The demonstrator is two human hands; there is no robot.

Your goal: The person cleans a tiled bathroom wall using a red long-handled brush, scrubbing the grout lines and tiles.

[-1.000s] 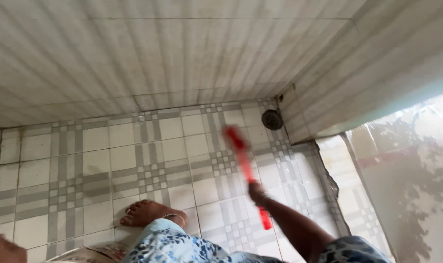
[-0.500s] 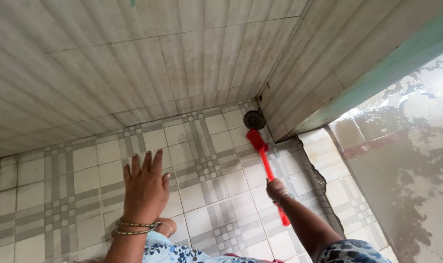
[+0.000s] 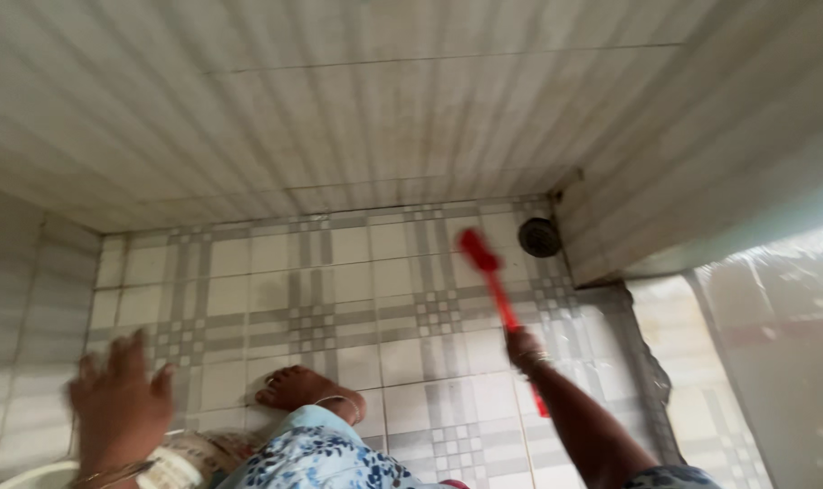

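Note:
My right hand [image 3: 524, 348] grips the handle of a red long-handled brush [image 3: 489, 276]. The brush head rests on the checked floor tiles [image 3: 248, 299], a little left of a round dark drain [image 3: 539, 237] in the far right corner. My left hand [image 3: 115, 403] is blurred at the lower left, fingers spread, holding nothing, above the rim of a white bucket-like thing [image 3: 31, 474]. My bare foot [image 3: 307, 391] stands on the tiles between the hands, under a blue flowered garment [image 3: 312, 457].
Ribbed pale wall tiles [image 3: 339, 109] rise behind the floor and on the right. A raised threshold with a chipped edge [image 3: 651, 362] separates the tiled floor from a wet, shiny floor [image 3: 783, 362] at the right.
The brush head has pulled back from the drain toward the left. My left hand has dropped from mid-frame to the lower left. The view has shifted, showing the left wall.

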